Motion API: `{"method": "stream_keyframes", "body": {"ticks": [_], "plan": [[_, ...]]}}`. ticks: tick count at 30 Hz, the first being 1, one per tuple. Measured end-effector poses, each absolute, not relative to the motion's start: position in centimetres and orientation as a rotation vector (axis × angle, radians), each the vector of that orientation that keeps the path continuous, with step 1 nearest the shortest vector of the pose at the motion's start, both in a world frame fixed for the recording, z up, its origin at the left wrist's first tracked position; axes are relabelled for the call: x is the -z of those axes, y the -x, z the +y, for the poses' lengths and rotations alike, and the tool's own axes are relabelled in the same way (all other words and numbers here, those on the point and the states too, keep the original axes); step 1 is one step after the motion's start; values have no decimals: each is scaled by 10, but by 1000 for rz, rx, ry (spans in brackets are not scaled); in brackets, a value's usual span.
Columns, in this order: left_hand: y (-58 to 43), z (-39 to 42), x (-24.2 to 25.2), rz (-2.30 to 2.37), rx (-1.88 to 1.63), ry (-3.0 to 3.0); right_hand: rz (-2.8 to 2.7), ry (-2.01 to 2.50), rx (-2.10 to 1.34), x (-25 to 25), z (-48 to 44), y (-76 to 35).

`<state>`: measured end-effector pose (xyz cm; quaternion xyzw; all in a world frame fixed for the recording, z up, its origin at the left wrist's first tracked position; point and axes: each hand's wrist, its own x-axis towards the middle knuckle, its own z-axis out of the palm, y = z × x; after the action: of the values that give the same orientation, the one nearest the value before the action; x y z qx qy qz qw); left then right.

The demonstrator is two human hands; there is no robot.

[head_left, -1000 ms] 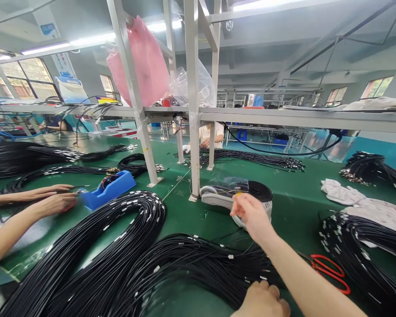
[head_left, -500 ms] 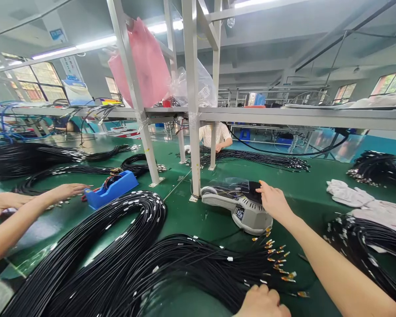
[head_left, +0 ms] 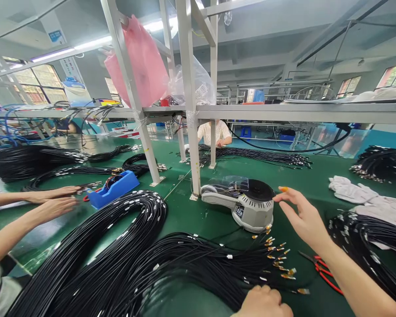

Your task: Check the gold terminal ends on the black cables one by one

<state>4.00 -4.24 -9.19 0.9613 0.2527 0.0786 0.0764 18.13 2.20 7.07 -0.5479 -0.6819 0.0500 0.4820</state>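
Note:
Near the bottom edge, my left hand (head_left: 264, 303) is curled closed beside a bundle of black cables (head_left: 198, 259); whatever its fingers hold is hidden. Several cable ends (head_left: 279, 264) with amber tape and connectors fan out just above it. My right hand (head_left: 305, 215) is raised to the right of a grey tape dispenser (head_left: 255, 213) with a round black top. A small piece of amber tape (head_left: 284, 189) is at its index fingertip, and the thumb is held a little apart. Under my right forearm lie red-handled scissors (head_left: 325, 273).
A co-worker's hands (head_left: 53, 202) are at the left beside a blue tape holder (head_left: 115, 189). A looped cable bundle (head_left: 132, 211) fills the left front. White gloves (head_left: 353, 193) and more cables (head_left: 366, 246) lie right. Shelf posts (head_left: 193, 154) stand mid-table; another person (head_left: 214, 132) sits behind.
My right hand has drawn back rightward from the tape dispenser's top, with amber tape now visible at a fingertip. The scissors have come into view. My left hand has barely moved. The co-worker's hands have come together.

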Motion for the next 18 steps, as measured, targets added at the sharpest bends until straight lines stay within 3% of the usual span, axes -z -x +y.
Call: {"method": "stream_keyframes", "body": {"ticks": [5, 11, 18], "plan": [[-36, -46, 73, 780, -160, -2720, -1596, 1299, -300, -64, -11, -187], [-22, -44, 44, 994, -437, -2228, -1516, 1244, -419, -60, -35, -190], [-26, -56, 45, 790, -223, -2470, -1462, 1166, -498, -60, -40, -197]]}}
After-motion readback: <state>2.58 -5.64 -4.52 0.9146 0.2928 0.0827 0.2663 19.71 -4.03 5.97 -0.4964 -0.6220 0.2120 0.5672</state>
